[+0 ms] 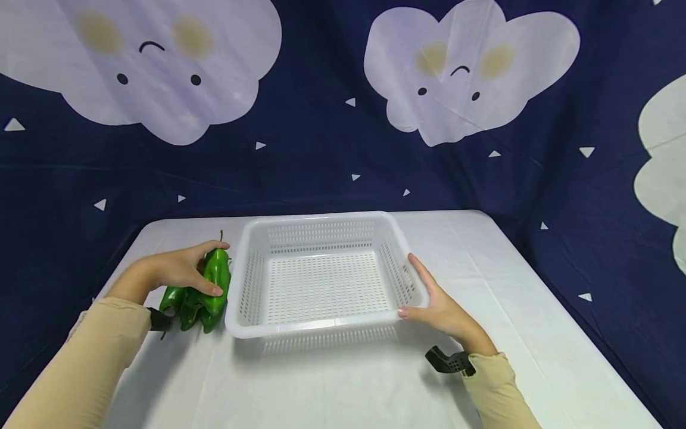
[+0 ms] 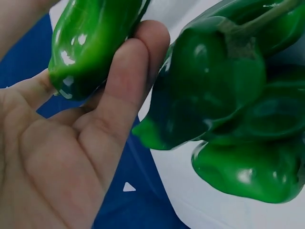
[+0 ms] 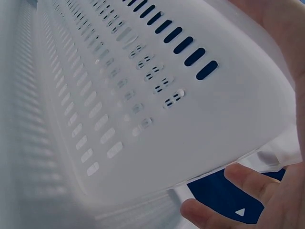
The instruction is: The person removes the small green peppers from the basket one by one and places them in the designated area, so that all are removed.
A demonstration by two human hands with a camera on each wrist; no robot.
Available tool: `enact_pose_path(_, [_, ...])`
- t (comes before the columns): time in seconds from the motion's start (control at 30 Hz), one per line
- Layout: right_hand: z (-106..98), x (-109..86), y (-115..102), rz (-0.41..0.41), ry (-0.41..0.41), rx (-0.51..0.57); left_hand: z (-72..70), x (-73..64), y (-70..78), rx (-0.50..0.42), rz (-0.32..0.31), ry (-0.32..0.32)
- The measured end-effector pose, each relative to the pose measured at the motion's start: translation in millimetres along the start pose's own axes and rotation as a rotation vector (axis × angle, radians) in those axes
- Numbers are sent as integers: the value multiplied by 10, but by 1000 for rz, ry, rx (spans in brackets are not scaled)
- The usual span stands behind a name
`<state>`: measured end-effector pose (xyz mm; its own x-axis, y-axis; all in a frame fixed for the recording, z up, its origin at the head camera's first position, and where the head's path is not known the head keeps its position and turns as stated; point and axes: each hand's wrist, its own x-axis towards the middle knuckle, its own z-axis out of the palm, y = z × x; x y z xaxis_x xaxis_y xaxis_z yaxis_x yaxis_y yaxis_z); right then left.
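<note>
Several glossy green peppers [image 1: 187, 310] lie bunched at the left of the white table, beside the basket. My left hand [image 1: 179, 267] reaches over them, its thumb and fingers around one long green pepper [image 2: 97, 43]. Close by in the left wrist view hang other peppers [image 2: 214, 86], one with its stem showing. At the center stands a white plastic basket [image 1: 316, 325] with slotted walls and a perforated floor, nothing in it. My right hand [image 1: 439, 307] grips its right side near the front corner, thumb at the rim. The basket wall [image 3: 190, 129] fills most of the right wrist view.
A white cloth covers the table [image 1: 493, 310], whose rounded far corners show. Behind it hangs a dark blue curtain [image 1: 316, 167] with white clouds and small triangles. Black straps with devices [image 1: 450, 360] sit on both wrists.
</note>
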<state>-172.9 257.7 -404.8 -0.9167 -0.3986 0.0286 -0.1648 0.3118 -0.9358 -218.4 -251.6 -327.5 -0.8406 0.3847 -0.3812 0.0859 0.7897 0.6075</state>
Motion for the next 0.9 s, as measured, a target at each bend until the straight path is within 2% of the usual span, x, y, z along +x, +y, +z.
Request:
enact_pose_path(0.23, [-1,-1,-2,-4,1,3,84,22,66,47,12,17])
enact_pose_path(0.5, [-3,2,15,-4,2,-3,186,95,175,171,-36,14])
enact_pose_path(0.6, [-3,2,24,-7,0,1,221,118,196,168,-45,1])
enact_pose_path(0.9, [-5,10,31,-11,2,-4,313,172,231,113,-13,-28])
